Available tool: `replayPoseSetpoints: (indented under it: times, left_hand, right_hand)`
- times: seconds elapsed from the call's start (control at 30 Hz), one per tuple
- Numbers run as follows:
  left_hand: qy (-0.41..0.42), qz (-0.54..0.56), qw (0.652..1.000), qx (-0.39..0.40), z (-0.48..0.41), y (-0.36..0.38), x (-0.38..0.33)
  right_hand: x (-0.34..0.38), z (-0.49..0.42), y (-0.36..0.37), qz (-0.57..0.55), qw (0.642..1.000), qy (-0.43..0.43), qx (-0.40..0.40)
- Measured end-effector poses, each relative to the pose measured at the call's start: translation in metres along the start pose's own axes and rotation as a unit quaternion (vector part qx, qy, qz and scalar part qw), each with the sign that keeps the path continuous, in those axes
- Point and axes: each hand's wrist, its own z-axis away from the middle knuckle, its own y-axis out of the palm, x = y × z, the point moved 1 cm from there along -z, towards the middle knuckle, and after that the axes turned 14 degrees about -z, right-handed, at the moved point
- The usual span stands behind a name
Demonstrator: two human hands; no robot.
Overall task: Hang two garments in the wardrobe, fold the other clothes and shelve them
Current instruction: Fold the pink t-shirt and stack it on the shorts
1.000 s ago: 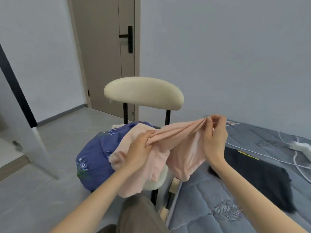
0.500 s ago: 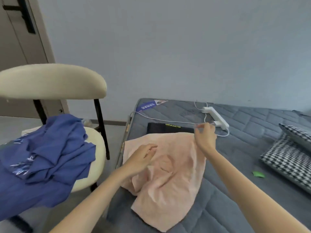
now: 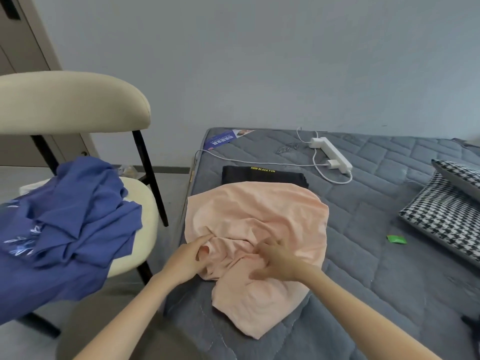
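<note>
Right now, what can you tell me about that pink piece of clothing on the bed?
The pink garment is pale peach-pink, soft, thin-looking cloth, unfolded and wrinkled. It lies spread on the grey mattress, its far edge overlapping a folded black garment. The left hand and the blurred right hand touch its bunched middle.

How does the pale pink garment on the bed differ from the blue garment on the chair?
The pale pink cloth garment lies spread, though wrinkled, on the grey quilted mattress; the blue embroidered garment sits bunched on the cream chair. The left hand and right hand touch the pink one; no hand touches the blue. Pink is plain, blue bears pale stitching. Neither is folded yet.
</note>
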Motion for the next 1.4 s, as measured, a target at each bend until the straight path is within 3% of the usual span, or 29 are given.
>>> replayPoseSetpoints:
  times: [0.17,0.3,0.4,0.53,0.57,0.63,0.7,0.77,0.9,0.97,1.1,1.2,1.27,1.33,1.4]
  left_hand:
    - [-0.014,0.031,0.992,-0.123,0.002,-0.014,-0.002]
    - [-0.007,0.115,0.981,-0.154,0.0,-0.041,-0.007]
    - [0.027,0.099,0.981,-0.166,-0.001,-0.049,-0.023]
    - [-0.01,0.085,0.967,-0.241,-0.003,-0.05,-0.037]
    - [-0.018,0.084,0.963,-0.254,-0.003,-0.05,-0.037]
    - [-0.05,0.093,0.956,-0.273,-0.001,-0.05,-0.031]
    - [-0.092,0.127,0.943,-0.292,0.003,-0.051,-0.022]
    - [-0.116,0.17,0.928,-0.31,0.007,-0.052,-0.01]
    - [-0.126,0.248,0.915,-0.292,0.013,-0.053,0.006]
    - [-0.12,0.236,0.924,-0.277,0.012,-0.051,0.008]
    - [-0.056,0.332,0.924,-0.184,0.008,-0.048,-0.003]
    - [0.009,0.178,0.973,-0.144,0.004,-0.046,-0.021]
    - [0.047,0.087,0.991,-0.087,0.006,-0.044,-0.032]
    - [0.063,0.08,0.994,-0.024,0.012,-0.042,-0.044]
    - [0.063,0.067,0.992,-0.088,0.016,-0.052,-0.059]
  right_hand:
    - [-0.007,0.002,-0.015,-0.025,0.998,-0.044,-0.047]
    - [-0.017,0.009,-0.049,-0.109,0.972,0.001,-0.209]
    - [-0.018,0.014,-0.057,-0.068,0.953,0.021,-0.293]
    - [0.01,0.026,-0.039,-0.027,0.929,-0.06,-0.365]
    - [0.019,0.03,-0.031,-0.035,0.933,-0.099,-0.345]
    - [0.032,0.036,-0.008,-0.026,0.96,-0.153,-0.233]
    - [0.038,0.038,0.017,0.056,0.986,-0.118,-0.102]
    - [0.033,0.037,0.036,0.15,0.987,-0.048,-0.014]
    - [0.032,0.031,0.041,0.237,0.968,-0.065,-0.048]
    - [0.032,0.027,0.024,0.183,0.98,-0.053,-0.055]
    - [0.038,0.031,-0.031,0.01,1.0,0.004,-0.027]
    - [0.058,0.039,-0.066,-0.064,0.995,-0.031,-0.074]
    - [0.077,0.043,-0.086,-0.124,0.98,-0.07,-0.139]
    - [0.102,0.047,-0.103,-0.239,0.947,-0.103,-0.187]
    - [0.134,0.051,-0.118,-0.349,0.906,-0.134,-0.2]
